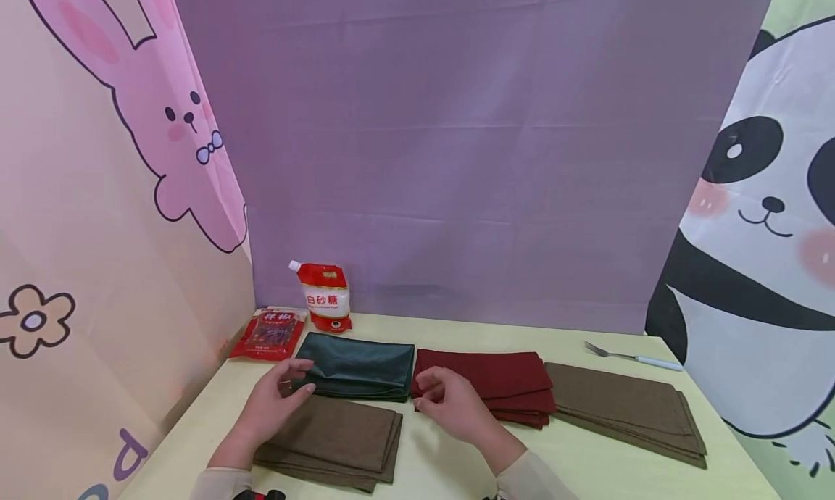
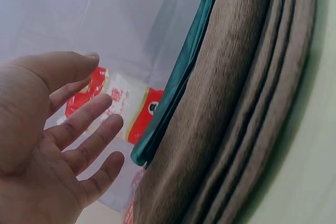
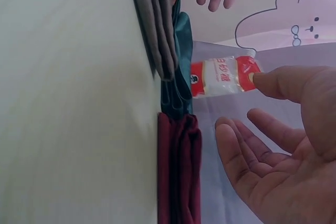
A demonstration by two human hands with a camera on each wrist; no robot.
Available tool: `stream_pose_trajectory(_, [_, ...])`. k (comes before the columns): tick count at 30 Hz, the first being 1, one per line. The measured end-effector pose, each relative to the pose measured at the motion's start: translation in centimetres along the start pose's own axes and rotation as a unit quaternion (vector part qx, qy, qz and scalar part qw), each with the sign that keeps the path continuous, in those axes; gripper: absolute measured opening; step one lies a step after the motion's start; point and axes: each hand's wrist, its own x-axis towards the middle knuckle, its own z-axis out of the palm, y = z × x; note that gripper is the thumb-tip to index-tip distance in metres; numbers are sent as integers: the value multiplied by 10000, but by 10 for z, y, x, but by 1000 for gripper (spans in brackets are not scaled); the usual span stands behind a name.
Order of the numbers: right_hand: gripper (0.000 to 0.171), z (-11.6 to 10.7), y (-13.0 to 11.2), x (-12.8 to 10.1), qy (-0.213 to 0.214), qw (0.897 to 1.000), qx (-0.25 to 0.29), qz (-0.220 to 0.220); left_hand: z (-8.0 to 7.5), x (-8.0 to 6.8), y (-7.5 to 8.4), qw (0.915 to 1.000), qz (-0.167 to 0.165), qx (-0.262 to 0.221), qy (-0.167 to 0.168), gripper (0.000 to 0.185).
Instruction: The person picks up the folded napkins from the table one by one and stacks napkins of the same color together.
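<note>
Both hands hung relaxed and held nothing: left hand [image 1: 270, 406] over the folded brown cloth [image 1: 335, 438], right hand [image 1: 450, 406] just beside the folded dark-green cloth [image 1: 359, 368]. Looked like a between-folds pause; next grab probably needed a pinch on the green edge.

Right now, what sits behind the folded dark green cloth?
Behind the folded dark green cloth stand a white and red sugar pouch and a flat red chilli packet. Nothing lies on top of it; whatever is underneath it is covered.

Folded dark green cloth [image 1: 357, 368] lies flat between brown [image 1: 335, 435] and red [image 1: 492, 380] stacks.
</note>
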Motion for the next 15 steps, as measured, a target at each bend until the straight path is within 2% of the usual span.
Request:
stream_pose_trajectory(9, [33, 14, -1, 1, -388, 9992, 37, -130, -4, 1, -14, 9996, -218, 96, -119, 40])
stream_pose_trajectory(15, [33, 23, 1, 2, -589, 9982, -72, -61, -6, 2, -22, 9994, -320, 91, -39, 38])
